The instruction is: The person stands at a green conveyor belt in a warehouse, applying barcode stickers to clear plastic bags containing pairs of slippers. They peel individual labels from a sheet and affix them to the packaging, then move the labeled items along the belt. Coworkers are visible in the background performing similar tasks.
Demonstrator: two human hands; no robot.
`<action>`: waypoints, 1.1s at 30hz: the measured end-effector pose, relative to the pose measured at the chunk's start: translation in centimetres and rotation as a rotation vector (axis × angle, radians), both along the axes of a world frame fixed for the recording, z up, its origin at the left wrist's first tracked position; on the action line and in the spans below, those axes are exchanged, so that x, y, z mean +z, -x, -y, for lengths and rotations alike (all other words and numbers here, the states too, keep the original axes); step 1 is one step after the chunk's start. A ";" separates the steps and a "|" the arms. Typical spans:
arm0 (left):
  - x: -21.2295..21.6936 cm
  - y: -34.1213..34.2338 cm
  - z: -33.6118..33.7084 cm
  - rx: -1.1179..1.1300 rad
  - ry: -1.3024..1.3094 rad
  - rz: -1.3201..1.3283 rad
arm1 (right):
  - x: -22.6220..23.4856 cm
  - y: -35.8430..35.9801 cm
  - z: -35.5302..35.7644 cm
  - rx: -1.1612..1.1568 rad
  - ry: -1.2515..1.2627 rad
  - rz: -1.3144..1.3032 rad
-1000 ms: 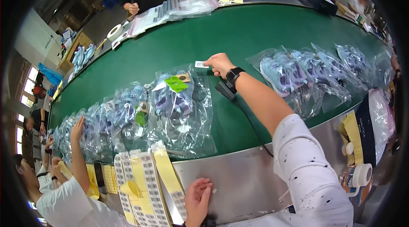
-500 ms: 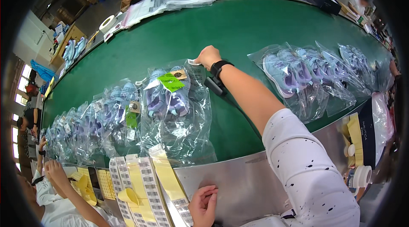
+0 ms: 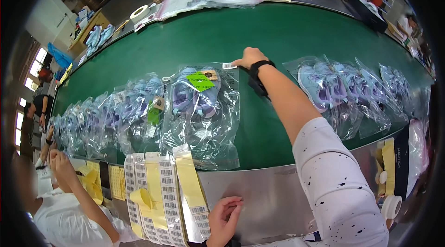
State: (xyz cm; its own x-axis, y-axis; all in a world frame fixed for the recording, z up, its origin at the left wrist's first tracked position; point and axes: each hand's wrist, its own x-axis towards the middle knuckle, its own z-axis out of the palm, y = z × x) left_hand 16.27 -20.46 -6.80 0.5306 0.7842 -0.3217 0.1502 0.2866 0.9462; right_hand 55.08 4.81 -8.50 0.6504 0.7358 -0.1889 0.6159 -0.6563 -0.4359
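Right hand [image 3: 250, 57] stretched to frame centre, fingers pinching a small white barcode sticker [image 3: 229, 66] at the top edge of a clear bag [image 3: 204, 112] holding lilac shoes, flat on the green belt [image 3: 287, 29]. Left hand [image 3: 223, 219], bottom centre, loosely curled and holding nothing, touches the yellow-backed label sheets [image 3: 162, 196], probably steadying them.

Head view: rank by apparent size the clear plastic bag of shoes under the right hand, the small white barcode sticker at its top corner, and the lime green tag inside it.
1. Clear plastic bag of shoes, largest.
2. Lime green tag.
3. Small white barcode sticker, smallest, at the right hand fingertips.
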 end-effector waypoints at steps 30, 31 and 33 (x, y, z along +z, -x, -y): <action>3.4 17.9 5.7 0.177 -0.970 -0.621 | 9.9 28.3 36.0 1.040 0.050 -0.588; 3.9 18.0 5.5 0.180 -1.017 -0.637 | 9.1 29.2 35.1 1.109 -0.112 -0.407; 3.9 18.2 5.2 0.166 -0.941 -0.747 | 7.9 31.4 32.8 1.127 -0.266 -0.215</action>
